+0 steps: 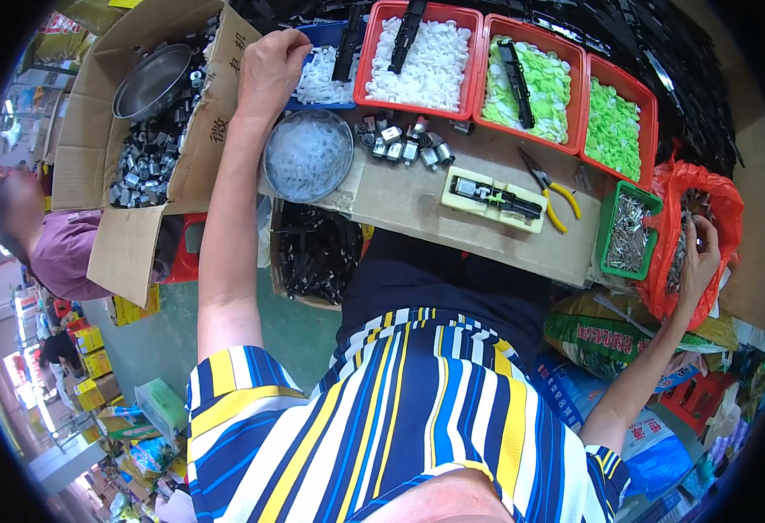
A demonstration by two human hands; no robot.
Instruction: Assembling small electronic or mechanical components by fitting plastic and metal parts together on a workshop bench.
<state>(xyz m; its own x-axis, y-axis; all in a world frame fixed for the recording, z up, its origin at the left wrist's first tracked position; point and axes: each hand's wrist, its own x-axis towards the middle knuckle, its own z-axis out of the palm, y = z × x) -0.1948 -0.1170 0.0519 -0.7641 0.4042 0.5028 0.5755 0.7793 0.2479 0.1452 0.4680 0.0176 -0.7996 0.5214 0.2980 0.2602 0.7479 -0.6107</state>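
Observation:
My left hand (269, 74) is at the left edge of a blue bin (347, 48) of small white plastic parts. Its fingers are pinched together, and whatever they hold is too small to make out. Far to the right, my right hand (700, 257) reaches into a red plastic bag (722, 196) of small metal pieces. Those fingers are closed too, their contents hidden. Between my hands, a pale yellow fixture (478, 213) lies on the bench with a black and metal assembly (509, 202) in it. Yellow-handled pliers (564, 205) rest beside the fixture.
Red bins hold white parts (421, 65) and green parts (613, 126); black pieces lie across some. A grey round dish (308, 155) and several small motors (408, 144) sit on the bench. A green basket (609, 235) holds metal pins. Left stands a cardboard box (129, 235) of motors, near another person (64, 244).

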